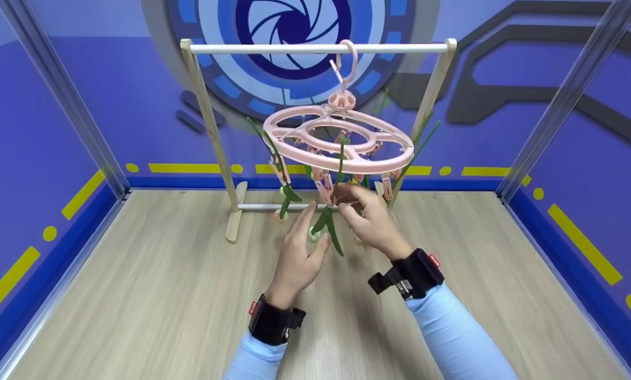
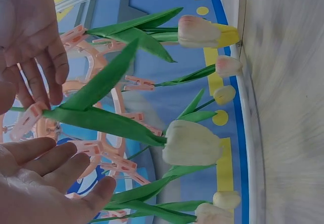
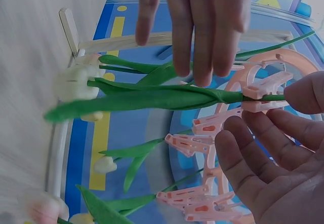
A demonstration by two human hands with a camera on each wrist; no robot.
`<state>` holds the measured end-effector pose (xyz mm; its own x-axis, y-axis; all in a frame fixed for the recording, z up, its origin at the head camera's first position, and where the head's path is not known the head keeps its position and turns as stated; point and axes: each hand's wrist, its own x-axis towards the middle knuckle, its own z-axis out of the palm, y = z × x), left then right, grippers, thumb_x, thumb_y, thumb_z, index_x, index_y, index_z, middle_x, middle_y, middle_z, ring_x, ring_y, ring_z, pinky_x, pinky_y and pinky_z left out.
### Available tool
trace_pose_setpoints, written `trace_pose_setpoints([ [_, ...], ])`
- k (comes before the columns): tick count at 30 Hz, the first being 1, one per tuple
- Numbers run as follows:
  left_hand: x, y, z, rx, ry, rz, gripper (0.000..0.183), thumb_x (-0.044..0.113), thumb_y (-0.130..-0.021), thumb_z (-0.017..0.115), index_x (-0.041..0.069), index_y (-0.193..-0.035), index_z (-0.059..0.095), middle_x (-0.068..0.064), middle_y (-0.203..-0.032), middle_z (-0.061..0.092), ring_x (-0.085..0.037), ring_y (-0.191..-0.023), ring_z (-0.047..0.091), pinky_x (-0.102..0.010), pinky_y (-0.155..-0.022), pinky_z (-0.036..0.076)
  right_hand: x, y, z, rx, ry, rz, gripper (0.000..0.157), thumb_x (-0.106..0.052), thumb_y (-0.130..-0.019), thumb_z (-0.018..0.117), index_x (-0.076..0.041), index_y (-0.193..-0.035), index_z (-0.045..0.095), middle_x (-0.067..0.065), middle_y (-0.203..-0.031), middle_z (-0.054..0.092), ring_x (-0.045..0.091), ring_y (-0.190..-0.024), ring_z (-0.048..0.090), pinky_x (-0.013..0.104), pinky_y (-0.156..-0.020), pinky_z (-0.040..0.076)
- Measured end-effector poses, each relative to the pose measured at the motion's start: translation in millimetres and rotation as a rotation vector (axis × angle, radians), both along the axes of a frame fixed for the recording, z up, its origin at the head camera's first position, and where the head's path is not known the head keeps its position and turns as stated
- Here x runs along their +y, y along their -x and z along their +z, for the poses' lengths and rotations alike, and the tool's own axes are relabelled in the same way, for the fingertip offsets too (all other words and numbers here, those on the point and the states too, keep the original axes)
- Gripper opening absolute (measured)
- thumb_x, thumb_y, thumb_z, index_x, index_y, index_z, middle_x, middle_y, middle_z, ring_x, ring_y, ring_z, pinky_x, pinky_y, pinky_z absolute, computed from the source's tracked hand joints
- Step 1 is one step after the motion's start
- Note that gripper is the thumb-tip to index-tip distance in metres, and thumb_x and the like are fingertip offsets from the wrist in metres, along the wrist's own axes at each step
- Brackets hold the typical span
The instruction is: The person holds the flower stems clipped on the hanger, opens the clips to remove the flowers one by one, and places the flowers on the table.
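An artificial white tulip (image 2: pixel 192 143) hangs bloom down from a pink clip (image 3: pixel 266 89), its green leaves (image 1: pixel 324 219) spread below the clip. My left hand (image 1: pixel 298 256) is raised beside this tulip, fingers extended and holding nothing. On the other side, my right hand (image 1: pixel 373 219) is at the clip, its thumb and forefinger apart near the upper stem. The right fingers (image 3: pixel 243 148) are loosely bent close below the clip in the right wrist view. The clip belongs to a pink oval drying hanger (image 1: pixel 341 163) above both hands.
The hanger hooks over the white rail (image 1: pixel 273 49) of a wooden stand (image 1: pixel 209 116) at the back. More tulips hang around it, including a pinkish one (image 2: pixel 197 31) and a small white one (image 3: pixel 105 164). Blue-purple panels (image 1: pixel 46 132) enclose the wood-grain table (image 1: pixel 178 295).
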<state>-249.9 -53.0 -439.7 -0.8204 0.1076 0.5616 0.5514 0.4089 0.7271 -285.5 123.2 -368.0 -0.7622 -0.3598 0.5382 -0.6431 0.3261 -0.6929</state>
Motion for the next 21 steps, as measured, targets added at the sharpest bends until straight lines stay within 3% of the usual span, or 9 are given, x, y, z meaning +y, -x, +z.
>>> trace_pose_setpoints([
  [7,1.0,2.2,-2.0,0.02,-0.013,-0.004,0.055,0.016,-0.103,0.06,-0.005,-0.151,0.045,-0.022,-0.152,0.051,-0.035,-0.141,0.048,-0.051,-0.115,0.04,-1.9,-3.6,2.8,-0.025,0.028,0.031,0.034,0.006,-0.098,0.055,0.009,-0.131,0.062,0.021,-0.116,0.07,0.034,-0.104,0.068,0.028,-0.082,0.055],
  [14,2.2,2.3,-3.1,0.106,-0.066,0.032,0.048,0.018,-0.102,0.065,-0.004,-0.143,0.054,-0.019,-0.138,0.062,-0.031,-0.129,0.06,-0.049,-0.109,0.046,-4.7,-7.4,7.7,-0.051,0.01,0.065,0.033,0.003,-0.101,0.054,0.006,-0.133,0.062,0.018,-0.117,0.07,0.033,-0.106,0.067,0.029,-0.084,0.055],
  [21,2.5,2.4,-4.7,0.169,-0.138,0.071,0.036,0.01,-0.097,0.072,-0.003,-0.129,0.063,-0.014,-0.117,0.069,-0.026,-0.109,0.068,-0.046,-0.095,0.055,-6.6,-7.7,9.3,-0.085,-0.004,0.094,0.032,0.001,-0.102,0.055,0.005,-0.134,0.062,0.018,-0.119,0.071,0.031,-0.111,0.067,0.029,-0.089,0.055],
])
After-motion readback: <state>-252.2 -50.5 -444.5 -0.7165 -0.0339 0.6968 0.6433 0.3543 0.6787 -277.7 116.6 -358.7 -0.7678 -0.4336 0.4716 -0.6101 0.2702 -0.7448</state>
